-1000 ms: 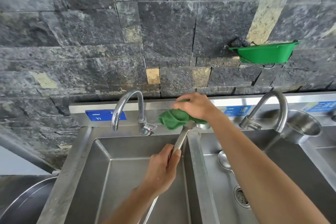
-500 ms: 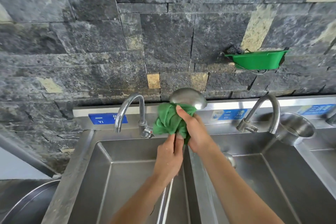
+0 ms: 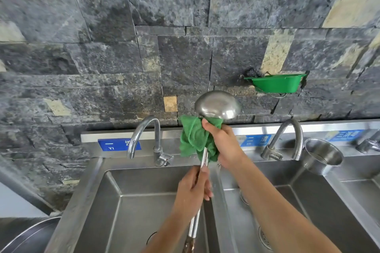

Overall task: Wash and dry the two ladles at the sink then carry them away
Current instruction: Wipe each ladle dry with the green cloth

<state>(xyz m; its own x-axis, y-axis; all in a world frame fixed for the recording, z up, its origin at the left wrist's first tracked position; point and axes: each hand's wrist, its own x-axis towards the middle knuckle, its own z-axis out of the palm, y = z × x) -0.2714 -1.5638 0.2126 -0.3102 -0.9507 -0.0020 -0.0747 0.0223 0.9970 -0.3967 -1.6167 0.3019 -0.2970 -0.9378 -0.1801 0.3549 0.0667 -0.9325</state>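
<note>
A steel ladle (image 3: pixel 217 104) stands upright over the divider between two sink basins, bowl at the top, back of the bowl facing me. My left hand (image 3: pixel 193 191) grips its handle partway down. My right hand (image 3: pixel 223 144) holds a green cloth (image 3: pixel 193 137) wrapped round the handle just below the bowl. A second ladle lies in the right basin; only a sliver of its bowl (image 3: pixel 243 197) shows behind my right forearm.
Two steel basins, left (image 3: pixel 123 211) and right (image 3: pixel 308 201), each with a curved tap, left tap (image 3: pixel 146 135) and right tap (image 3: pixel 287 139). A steel cup (image 3: pixel 322 155) stands on the right ledge. A green holder (image 3: pixel 275 83) hangs on the stone wall. A metal bowl rim (image 3: pixel 26 236) shows at lower left.
The ladle has been raised upright, its bowl now above the cloth. My right hand with the cloth slid from the bowl down onto the handle; my left hand stays lower on the handle.
</note>
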